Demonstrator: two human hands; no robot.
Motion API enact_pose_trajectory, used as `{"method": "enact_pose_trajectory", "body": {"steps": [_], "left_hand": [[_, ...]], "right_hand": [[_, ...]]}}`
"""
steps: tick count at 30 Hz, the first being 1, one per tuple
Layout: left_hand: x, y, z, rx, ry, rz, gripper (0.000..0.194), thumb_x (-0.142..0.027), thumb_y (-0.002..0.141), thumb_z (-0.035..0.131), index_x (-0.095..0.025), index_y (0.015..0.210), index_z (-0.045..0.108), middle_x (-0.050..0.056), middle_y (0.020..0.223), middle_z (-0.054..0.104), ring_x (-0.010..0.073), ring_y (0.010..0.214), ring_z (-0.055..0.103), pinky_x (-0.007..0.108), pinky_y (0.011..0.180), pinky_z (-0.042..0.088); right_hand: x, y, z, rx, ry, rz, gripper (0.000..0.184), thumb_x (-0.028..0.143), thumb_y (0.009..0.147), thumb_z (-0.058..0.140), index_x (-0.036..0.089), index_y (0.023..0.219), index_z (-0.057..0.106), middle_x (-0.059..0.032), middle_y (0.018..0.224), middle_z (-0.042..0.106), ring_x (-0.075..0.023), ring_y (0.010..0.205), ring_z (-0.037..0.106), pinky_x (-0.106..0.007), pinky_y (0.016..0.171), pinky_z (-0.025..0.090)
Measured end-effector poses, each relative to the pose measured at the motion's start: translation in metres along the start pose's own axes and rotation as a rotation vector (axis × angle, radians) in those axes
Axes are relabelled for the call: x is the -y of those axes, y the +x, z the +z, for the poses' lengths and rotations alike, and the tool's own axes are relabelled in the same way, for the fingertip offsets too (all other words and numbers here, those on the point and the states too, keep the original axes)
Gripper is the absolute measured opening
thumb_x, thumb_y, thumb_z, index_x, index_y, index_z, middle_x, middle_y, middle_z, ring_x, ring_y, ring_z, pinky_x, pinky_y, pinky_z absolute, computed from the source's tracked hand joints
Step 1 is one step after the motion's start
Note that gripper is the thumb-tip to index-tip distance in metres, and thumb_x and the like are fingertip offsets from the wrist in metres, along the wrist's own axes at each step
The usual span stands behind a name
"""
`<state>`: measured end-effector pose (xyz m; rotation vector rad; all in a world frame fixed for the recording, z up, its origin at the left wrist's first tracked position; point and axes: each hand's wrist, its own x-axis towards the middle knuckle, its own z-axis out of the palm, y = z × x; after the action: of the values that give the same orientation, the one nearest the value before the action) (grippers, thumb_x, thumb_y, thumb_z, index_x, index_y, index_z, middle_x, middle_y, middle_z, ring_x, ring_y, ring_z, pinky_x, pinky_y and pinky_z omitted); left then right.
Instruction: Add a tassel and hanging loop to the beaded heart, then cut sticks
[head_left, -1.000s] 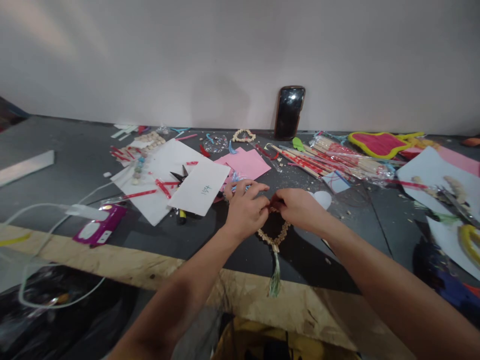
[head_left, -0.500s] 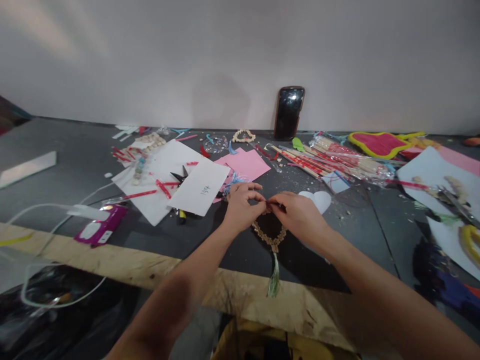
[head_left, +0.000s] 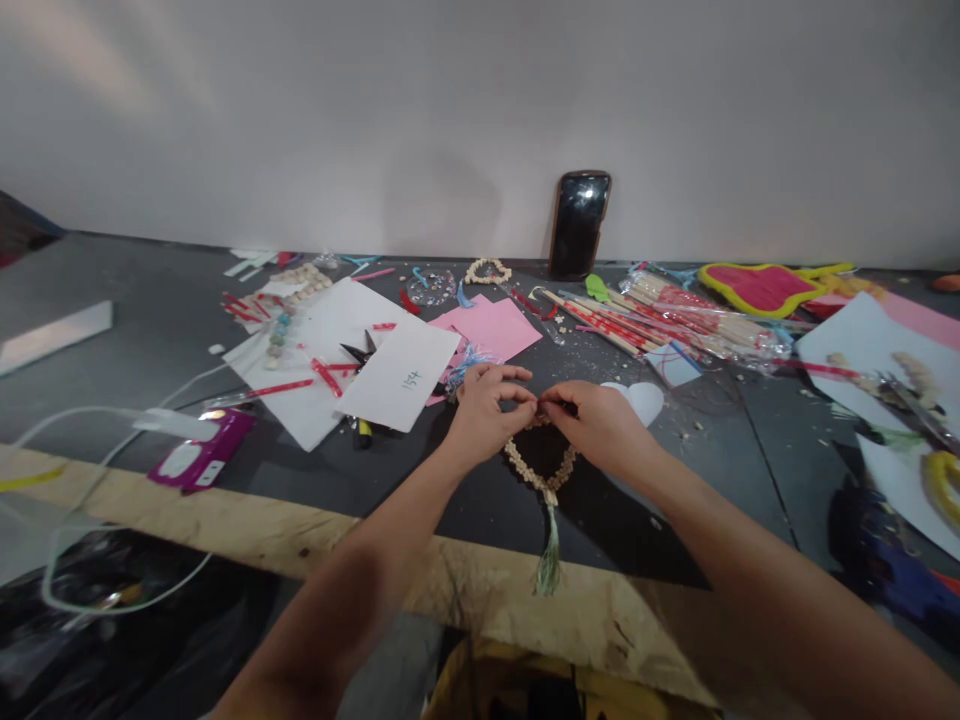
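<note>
A string of pale beads [head_left: 534, 474] hangs in a loop below my two hands, over the dark tabletop near its front edge. A pale green tassel [head_left: 549, 560] trails from the loop's lowest point across the wooden edge. My left hand [head_left: 491, 412] pinches the top of the bead string between thumb and forefinger, its other fingers stretched out. Beside it, my right hand [head_left: 589, 415] is closed in a pinch at the same top end. The fingertips nearly meet and hide the string's ends.
White paper with a card [head_left: 403, 375], pliers [head_left: 360, 347] and pink paper [head_left: 491, 328] lies ahead. A phone [head_left: 580, 225] leans on the wall. Red-patterned sticks [head_left: 600, 322] and a white heart shape [head_left: 641, 402] are to the right, a purple box [head_left: 202, 450] to the left.
My fingertips shift slightly, the right hand lifting a little and turning at the top of the bead string. The loop and tassel hang nearly as before.
</note>
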<state>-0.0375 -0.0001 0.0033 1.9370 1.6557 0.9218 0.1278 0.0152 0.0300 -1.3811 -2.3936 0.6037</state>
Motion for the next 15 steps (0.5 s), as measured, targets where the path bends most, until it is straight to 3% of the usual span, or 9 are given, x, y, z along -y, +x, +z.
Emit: {"method": "enact_pose_trajectory", "body": {"steps": [8,15], "left_hand": [[-0.002,-0.0026,0.0025,-0.037,0.052,0.072,0.009,-0.024,0.074,0.06,-0.025,0.068,0.067,-0.003,0.102,0.065,0.0222,0.108,0.043,0.042,0.094,0.032],[-0.0057,-0.0017,0.0018,-0.029,0.029,0.002,0.012,-0.023,0.073,0.058,-0.025,0.066,0.067,-0.003,0.099,0.066,0.0218,0.106,0.045,0.041,0.092,0.033]], "right_hand": [[0.0038,0.0015,0.0013,-0.011,-0.056,0.011,0.018,0.016,0.079,0.049,0.019,0.084,0.066,-0.0043,0.084,0.069,-0.0153,0.075,0.06,-0.024,0.064,0.038],[0.0064,-0.0002,0.0038,-0.06,-0.036,0.035,0.015,0.016,0.077,0.049,0.018,0.079,0.064,-0.0043,0.076,0.067,-0.014,0.067,0.057,-0.023,0.06,0.036]]}}
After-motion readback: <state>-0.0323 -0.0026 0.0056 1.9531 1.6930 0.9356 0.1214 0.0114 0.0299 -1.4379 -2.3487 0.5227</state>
